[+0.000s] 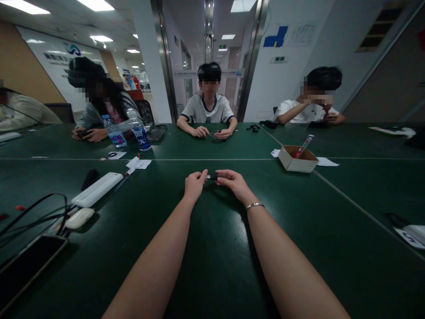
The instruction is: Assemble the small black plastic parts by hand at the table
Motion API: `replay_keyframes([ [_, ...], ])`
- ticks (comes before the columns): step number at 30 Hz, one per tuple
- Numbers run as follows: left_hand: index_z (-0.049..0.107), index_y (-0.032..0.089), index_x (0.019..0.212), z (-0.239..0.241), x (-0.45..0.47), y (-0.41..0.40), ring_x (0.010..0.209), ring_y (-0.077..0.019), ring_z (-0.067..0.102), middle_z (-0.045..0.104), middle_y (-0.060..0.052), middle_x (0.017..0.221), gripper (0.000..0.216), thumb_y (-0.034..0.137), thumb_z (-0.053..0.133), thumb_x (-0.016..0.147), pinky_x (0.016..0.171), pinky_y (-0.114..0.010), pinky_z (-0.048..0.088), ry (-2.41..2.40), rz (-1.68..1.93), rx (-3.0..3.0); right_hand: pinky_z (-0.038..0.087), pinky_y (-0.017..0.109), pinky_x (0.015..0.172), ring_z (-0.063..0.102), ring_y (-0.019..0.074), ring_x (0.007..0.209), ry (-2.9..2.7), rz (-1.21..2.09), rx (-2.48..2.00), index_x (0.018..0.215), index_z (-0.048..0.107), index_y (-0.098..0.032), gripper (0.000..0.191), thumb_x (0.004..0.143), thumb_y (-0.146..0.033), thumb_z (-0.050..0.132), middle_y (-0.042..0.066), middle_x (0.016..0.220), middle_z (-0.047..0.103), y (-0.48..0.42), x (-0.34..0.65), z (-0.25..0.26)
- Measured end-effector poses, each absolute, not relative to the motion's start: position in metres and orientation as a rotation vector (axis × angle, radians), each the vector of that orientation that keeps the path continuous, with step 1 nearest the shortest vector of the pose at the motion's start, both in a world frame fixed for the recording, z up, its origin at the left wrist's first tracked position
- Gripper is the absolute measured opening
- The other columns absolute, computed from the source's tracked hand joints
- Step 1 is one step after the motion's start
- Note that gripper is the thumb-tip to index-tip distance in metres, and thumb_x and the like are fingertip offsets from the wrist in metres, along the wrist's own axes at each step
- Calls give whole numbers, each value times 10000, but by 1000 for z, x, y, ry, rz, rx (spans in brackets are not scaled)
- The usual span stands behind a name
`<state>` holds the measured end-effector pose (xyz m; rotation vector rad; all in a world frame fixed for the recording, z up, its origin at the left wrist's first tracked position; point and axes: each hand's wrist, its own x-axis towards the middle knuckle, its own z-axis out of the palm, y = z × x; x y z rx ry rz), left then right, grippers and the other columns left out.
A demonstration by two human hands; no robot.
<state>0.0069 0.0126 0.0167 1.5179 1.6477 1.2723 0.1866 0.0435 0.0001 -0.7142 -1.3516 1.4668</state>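
Note:
Both my arms reach out over the dark green table (pixel 212 248). My left hand (pixel 195 183) and my right hand (pixel 233 181) meet at the middle of the table, fingers pinched on the two ends of a small dark object (pixel 212 177) with a pale tip. It is too small to name. A silver bracelet (pixel 254 205) sits on my right wrist.
Three people sit across the table. A small cardboard box (pixel 296 160) with a red pen stands at the right. Two water bottles (pixel 139 132), paper slips, a white power bank (pixel 96 189), cables and a phone (pixel 28 265) lie at the left.

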Motion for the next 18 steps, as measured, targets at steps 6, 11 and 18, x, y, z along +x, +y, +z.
replay_keyframes([
  [6,600,178,599,15,6,13,573,-140,498,565,4,580,491,579,485,859,569,-259,344,1663,1295,1553,572,321,819,672,188,831,-1361,1478,-712,1040,711,-164,445,643,-285,871,78,1009,689,44,186,-1],
  [11,606,182,650,12,5,14,593,-135,525,600,2,636,448,580,526,840,583,-255,385,1602,1294,1509,584,296,787,676,186,820,-1333,1473,-723,1028,712,-164,415,657,-270,864,74,979,688,44,186,0],
  [18,656,177,780,7,4,18,622,-140,576,625,-8,675,382,552,588,808,576,-251,438,1439,1316,1458,590,255,738,680,169,787,-1282,1489,-735,1014,709,-157,366,680,-211,848,66,938,691,45,186,-1],
])
